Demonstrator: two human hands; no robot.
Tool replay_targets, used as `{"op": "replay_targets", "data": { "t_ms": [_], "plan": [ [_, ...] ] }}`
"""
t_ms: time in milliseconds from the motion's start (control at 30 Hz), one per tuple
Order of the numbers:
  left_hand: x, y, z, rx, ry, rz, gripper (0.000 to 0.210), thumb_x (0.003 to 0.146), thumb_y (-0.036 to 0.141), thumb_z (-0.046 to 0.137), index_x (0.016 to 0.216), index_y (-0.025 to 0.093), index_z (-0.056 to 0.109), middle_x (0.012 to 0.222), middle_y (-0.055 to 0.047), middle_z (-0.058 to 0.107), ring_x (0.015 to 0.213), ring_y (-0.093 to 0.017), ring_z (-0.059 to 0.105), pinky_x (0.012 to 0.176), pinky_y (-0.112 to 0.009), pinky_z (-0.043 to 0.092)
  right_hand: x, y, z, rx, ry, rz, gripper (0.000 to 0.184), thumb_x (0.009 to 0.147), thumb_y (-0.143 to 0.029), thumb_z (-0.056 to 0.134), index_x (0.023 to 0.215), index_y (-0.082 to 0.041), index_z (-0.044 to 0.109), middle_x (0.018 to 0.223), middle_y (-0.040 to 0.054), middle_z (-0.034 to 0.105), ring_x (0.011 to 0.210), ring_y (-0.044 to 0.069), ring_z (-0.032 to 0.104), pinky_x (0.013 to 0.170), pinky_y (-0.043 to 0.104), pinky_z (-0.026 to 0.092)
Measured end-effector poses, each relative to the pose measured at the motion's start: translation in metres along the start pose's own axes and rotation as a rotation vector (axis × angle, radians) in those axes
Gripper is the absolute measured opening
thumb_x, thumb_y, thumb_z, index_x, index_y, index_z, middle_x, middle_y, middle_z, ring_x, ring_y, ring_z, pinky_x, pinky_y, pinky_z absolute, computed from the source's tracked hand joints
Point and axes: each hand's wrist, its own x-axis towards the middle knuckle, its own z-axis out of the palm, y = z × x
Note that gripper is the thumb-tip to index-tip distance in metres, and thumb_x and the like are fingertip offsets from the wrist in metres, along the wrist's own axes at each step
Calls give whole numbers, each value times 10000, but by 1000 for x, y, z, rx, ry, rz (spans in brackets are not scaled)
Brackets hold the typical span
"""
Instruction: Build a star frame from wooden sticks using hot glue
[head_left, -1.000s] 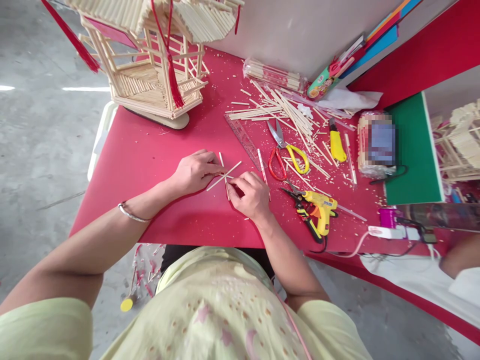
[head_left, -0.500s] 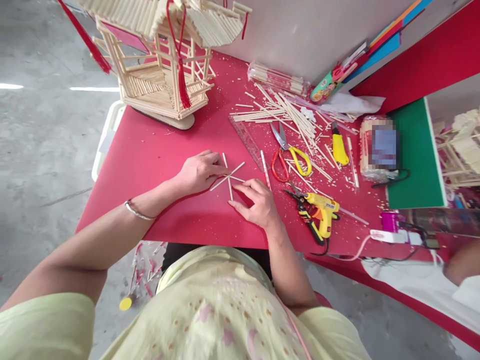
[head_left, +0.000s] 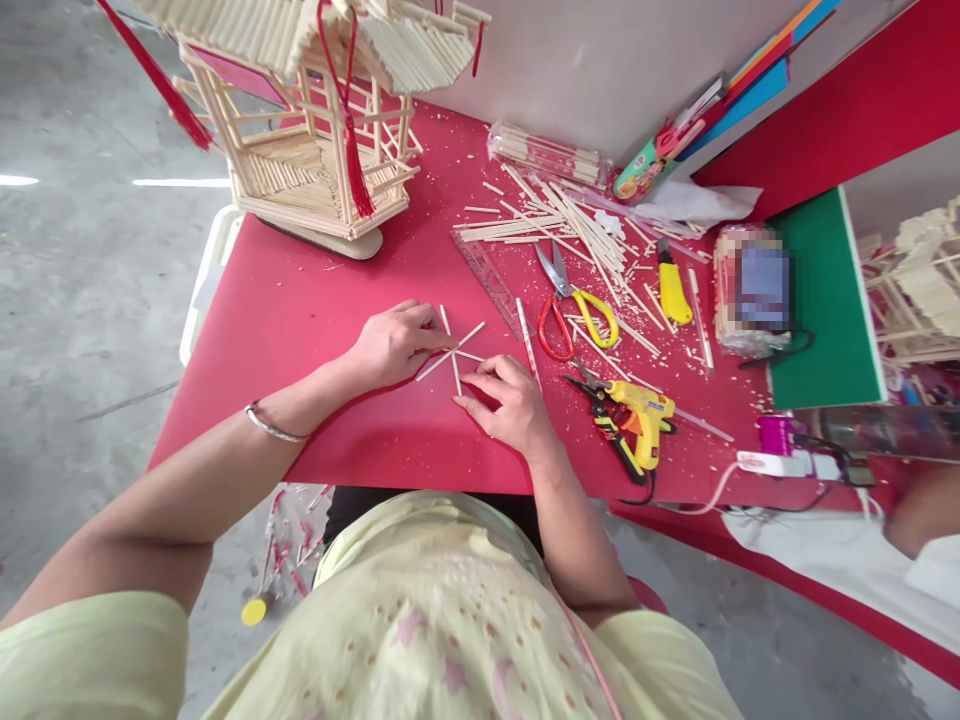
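Thin wooden sticks lie crossed in a star shape (head_left: 453,352) on the red tabletop between my hands. My left hand (head_left: 397,345) is closed, palm down, its fingertips pressed on the star's left side near the crossing. My right hand (head_left: 506,402) is at the lower right of the star, thumb and forefinger bent around the end of the stick that points toward me. Whether glue joins the sticks at the crossing is too small to tell. A red-and-white wrapped stick (head_left: 527,338) lies just beyond my right hand.
A stick-built pavilion model (head_left: 322,180) with red tassels stands back left. To the right lie loose sticks (head_left: 592,225), a clear ruler (head_left: 487,275), scissors (head_left: 574,310), a yellow cutter (head_left: 673,285), pliers (head_left: 619,445) and a glue gun (head_left: 643,415). A power strip (head_left: 780,463) sits near the edge.
The whole view has shifted slightly to the left. Both hands keep nearly the same pose around the crossed sticks, and nothing else has visibly moved.
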Motion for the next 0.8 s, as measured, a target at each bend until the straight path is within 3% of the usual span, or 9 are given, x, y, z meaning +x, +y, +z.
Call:
{"op": "replay_targets", "data": {
  "t_ms": [800],
  "plan": [
    [1, 1, 0, -13, 3, -18, 312, 1039, 298, 546, 1140, 315, 841, 954, -73, 697, 877, -202, 610, 710, -302, 440, 0, 1, 1, 24, 4, -2, 221, 985, -392, 747, 1142, -248, 803, 1029, 66, 654, 970, 222, 641, 909, 391, 567]
  ]
}}
